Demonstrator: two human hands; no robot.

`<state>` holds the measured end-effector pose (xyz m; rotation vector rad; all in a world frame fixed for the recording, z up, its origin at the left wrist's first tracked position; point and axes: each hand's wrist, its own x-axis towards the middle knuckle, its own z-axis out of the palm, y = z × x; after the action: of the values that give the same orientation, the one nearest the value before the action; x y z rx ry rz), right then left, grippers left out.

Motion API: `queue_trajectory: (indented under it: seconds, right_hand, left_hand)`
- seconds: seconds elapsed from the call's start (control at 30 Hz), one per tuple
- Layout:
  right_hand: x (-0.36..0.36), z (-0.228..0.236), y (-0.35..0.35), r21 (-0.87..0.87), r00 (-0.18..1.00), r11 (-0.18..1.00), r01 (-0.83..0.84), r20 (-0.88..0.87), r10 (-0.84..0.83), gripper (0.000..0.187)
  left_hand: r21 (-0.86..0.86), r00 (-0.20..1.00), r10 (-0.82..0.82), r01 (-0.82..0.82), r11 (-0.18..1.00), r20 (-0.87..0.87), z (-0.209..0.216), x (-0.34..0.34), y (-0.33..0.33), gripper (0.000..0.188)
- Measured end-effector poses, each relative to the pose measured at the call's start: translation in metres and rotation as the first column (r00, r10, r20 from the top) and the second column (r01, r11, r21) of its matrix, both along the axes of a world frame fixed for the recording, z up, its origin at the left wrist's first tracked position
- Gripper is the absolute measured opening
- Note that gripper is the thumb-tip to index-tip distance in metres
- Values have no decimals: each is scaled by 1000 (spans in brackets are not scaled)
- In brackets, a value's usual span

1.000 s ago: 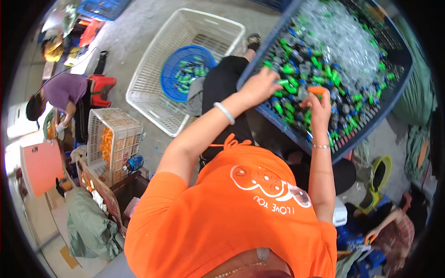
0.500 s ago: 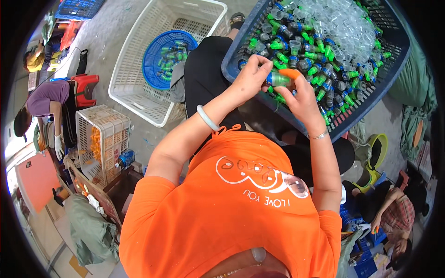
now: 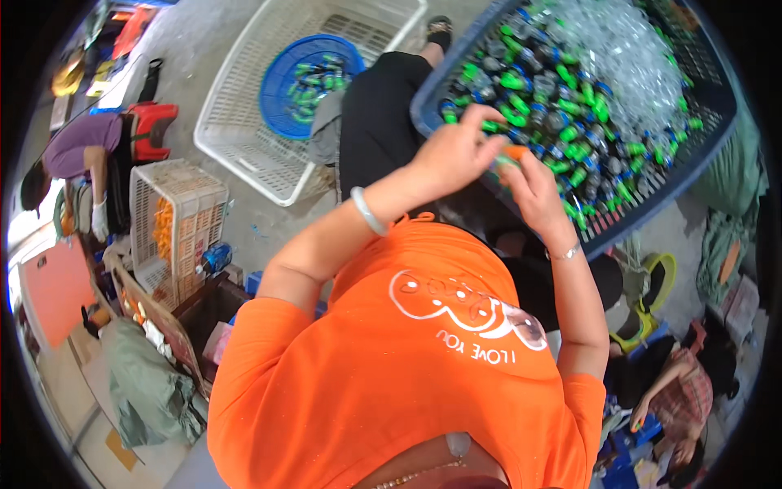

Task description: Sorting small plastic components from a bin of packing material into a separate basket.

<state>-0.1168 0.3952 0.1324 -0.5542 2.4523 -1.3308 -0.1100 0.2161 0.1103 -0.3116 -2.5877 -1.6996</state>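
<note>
My right hand is closed over a small pale-green plastic piece, which is blurred and mostly covered by the fingers. An orange covering is on its index finger. Just left of it is my left hand, thumb and index finger apart, with nothing clearly seen between them. Both hands are over the near-left corner of a dark blue crate. Inside that crate lie many small dark bottles with green tops and blue bands, beside a heap of clear plastic cups.
Left of my leg stands a white crate with a blue basket of small green-topped pieces in it. A white crate with orange pieces is farther left. One person bends at far left; another sits at lower right.
The left hand has drawn off the bottle the two hands held together, and its thumb and index finger have parted. The right hand has lowered slightly, and the whole view has shifted a little.
</note>
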Motion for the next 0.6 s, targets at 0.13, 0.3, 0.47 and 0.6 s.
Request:
queue_trajectory:
  seconds: [0.13,0.3,0.47,0.6]
  right_hand:
    - [-15,24,-7,202,843,975,-93,-505,185,29]
    - [-15,19,-1,261,790,952,-161,-544,283,27]
    - [-1,-1,2,129,966,984,-122,-214,147,38]
    - [-1,-7,-5,32,946,987,-156,291,140,30]
  left_hand:
    - [264,899,-87,-33,964,430,13,-17,-12,32]
    - [356,841,-203,14,935,501,16,-20,-10,26]
    - [226,951,-125,61,972,283,2,-2,-7,22]
    - [171,981,-61,29,985,186,-1,10,-17,22]
